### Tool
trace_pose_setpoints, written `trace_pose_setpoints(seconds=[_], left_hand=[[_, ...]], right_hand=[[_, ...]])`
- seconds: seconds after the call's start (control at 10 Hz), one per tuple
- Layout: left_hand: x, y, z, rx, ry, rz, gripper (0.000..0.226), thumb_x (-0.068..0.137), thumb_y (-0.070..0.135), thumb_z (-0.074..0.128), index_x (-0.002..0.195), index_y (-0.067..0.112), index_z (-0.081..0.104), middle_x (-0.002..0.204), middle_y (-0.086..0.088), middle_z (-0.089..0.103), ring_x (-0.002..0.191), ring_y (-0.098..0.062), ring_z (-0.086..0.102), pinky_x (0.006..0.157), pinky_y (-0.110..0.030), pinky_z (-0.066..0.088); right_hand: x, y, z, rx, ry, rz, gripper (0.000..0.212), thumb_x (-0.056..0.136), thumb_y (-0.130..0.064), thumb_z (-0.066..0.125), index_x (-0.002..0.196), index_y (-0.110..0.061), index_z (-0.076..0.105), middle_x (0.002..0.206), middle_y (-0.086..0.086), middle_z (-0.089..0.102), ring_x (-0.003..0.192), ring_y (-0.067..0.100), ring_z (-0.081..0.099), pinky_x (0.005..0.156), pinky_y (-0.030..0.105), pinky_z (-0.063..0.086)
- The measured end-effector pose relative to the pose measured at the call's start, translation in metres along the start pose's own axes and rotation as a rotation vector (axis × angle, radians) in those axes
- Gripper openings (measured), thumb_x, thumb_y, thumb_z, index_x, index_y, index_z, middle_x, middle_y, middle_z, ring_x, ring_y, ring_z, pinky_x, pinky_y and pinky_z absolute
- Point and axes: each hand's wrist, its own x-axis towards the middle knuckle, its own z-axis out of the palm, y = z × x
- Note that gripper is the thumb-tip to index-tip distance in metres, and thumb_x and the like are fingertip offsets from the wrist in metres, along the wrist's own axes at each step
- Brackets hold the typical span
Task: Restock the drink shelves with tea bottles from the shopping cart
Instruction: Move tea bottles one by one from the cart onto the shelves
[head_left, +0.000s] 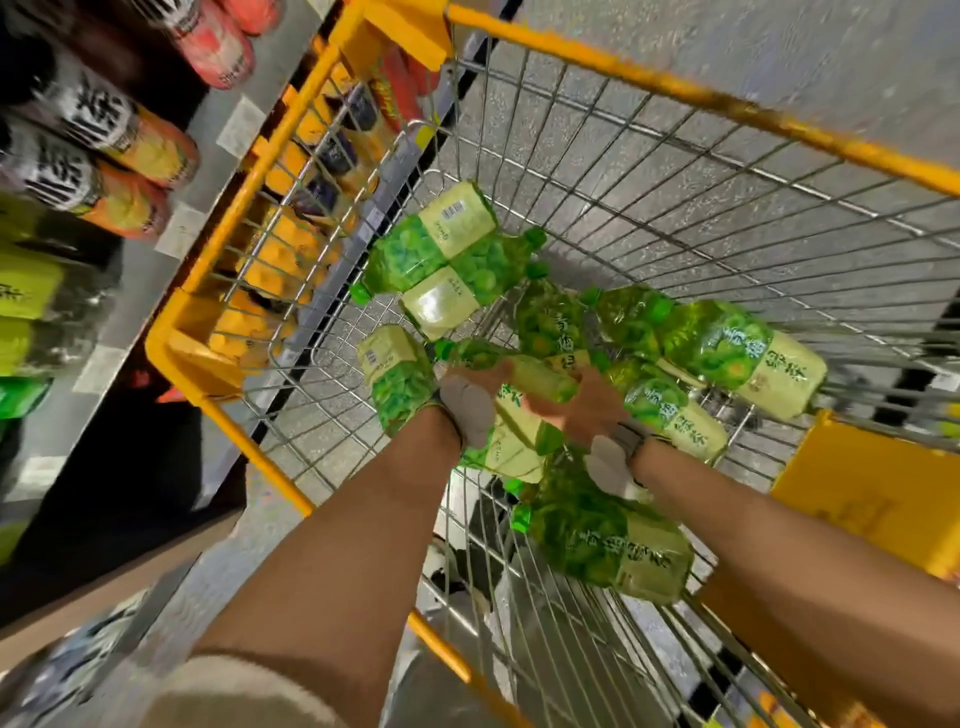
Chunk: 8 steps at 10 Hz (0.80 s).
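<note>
Several green tea bottles lie loose in the wire basket of the yellow shopping cart (675, 83). Both my arms reach down into it. My left hand (470, 397) curls its fingers over a tea bottle (545, 382) near the basket's middle. My right hand (584, 408) grips a second bottle with a pale label (519, 436) just below the first; motion blur hides the exact finger positions. Other bottles lie around my hands: a pair at the far left (447, 260), one beside my left wrist (397, 384), and one under my right forearm (608, 545).
Drink shelves (171, 228) run along the left, holding orange-labelled bottles (130, 140) and yellow-green ones (26, 291). The cart's yellow corner (192, 343) sits close to the shelf edge. A yellow child-seat flap (872, 493) is at the right. Grey floor shows through the wire.
</note>
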Motion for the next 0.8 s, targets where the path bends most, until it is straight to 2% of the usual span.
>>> trace_pose_setpoints(seconds=[0.1,0.2,0.3,0.4,0.5,0.6,0.7,0.8], left_hand=[[-0.014,0.001,0.003,-0.231,-0.189,-0.118,0.065,0.096,0.045,0.047,0.146,0.006,0.032,0.152,-0.014,0.034,0.136,-0.034,0.038,0.105,-0.043,0.041],[-0.034,-0.006,-0.003,-0.427,-0.264,-0.173,0.065,0.087,0.049,0.061,0.136,0.009,0.047,0.137,-0.007,0.048,0.13,-0.037,0.045,0.098,-0.053,0.045],[-0.049,-0.011,-0.001,-0.504,-0.333,-0.089,0.037,0.085,0.045,0.066,0.105,0.013,0.066,0.113,-0.012,0.069,0.092,-0.027,0.068,0.077,-0.045,0.056],[-0.075,-0.008,-0.016,-0.459,-0.251,-0.013,0.058,0.082,0.054,0.065,0.119,0.01,0.062,0.123,-0.014,0.064,0.103,-0.029,0.066,0.082,-0.043,0.057],[-0.058,-0.016,-0.02,-0.298,-0.125,0.073,0.105,0.052,0.079,0.067,0.132,0.011,0.054,0.132,-0.013,0.058,0.116,-0.03,0.061,0.096,-0.047,0.051],[-0.118,-0.003,-0.044,-0.26,-0.003,0.2,0.089,0.068,0.061,0.073,0.132,0.005,0.05,0.126,-0.01,0.058,0.114,-0.029,0.06,0.097,-0.04,0.049],[-0.153,-0.009,-0.069,-0.367,-0.026,0.264,0.078,0.062,0.052,0.083,0.118,0.002,0.059,0.101,-0.007,0.065,0.092,-0.022,0.066,0.084,-0.038,0.056],[-0.182,-0.017,-0.088,-0.402,0.039,0.321,0.057,0.058,0.046,0.087,0.092,0.013,0.057,0.091,-0.005,0.066,0.075,-0.02,0.065,0.068,-0.03,0.06]], right_hand=[[-0.021,0.003,-0.004,0.028,0.09,-0.022,0.07,0.06,-0.061,0.078,0.101,-0.015,0.046,0.093,-0.006,0.057,0.082,0.016,0.058,0.062,0.027,0.047],[-0.048,0.004,-0.011,0.003,0.159,-0.081,0.054,0.075,-0.046,0.074,0.11,-0.017,0.046,0.095,-0.004,0.053,0.08,0.015,0.052,0.052,0.019,0.035],[-0.06,-0.001,-0.017,0.02,0.15,-0.102,0.062,0.075,-0.043,0.075,0.12,-0.01,0.046,0.099,-0.001,0.056,0.08,0.018,0.057,0.053,0.018,0.042],[-0.086,-0.013,-0.013,0.089,0.177,-0.104,0.069,0.073,-0.047,0.076,0.121,-0.012,0.042,0.103,0.005,0.063,0.083,0.025,0.065,0.065,0.037,0.055],[-0.11,-0.028,-0.013,0.083,0.234,-0.159,0.062,0.075,-0.043,0.075,0.118,-0.01,0.046,0.099,0.001,0.06,0.081,0.017,0.059,0.067,0.031,0.045],[-0.141,-0.052,-0.013,0.107,0.172,-0.27,0.032,0.081,-0.015,0.073,0.105,0.003,0.06,0.085,0.006,0.061,0.066,0.009,0.059,0.058,0.028,0.045],[-0.182,-0.083,-0.009,0.041,0.11,-0.369,0.038,0.083,-0.002,0.068,0.117,0.008,0.055,0.105,0.025,0.063,0.075,0.021,0.057,0.054,0.011,0.044],[-0.203,-0.105,-0.002,0.047,0.083,-0.454,0.03,0.082,-0.006,0.071,0.107,-0.013,0.059,0.093,0.003,0.062,0.074,0.005,0.057,0.063,0.011,0.046]])
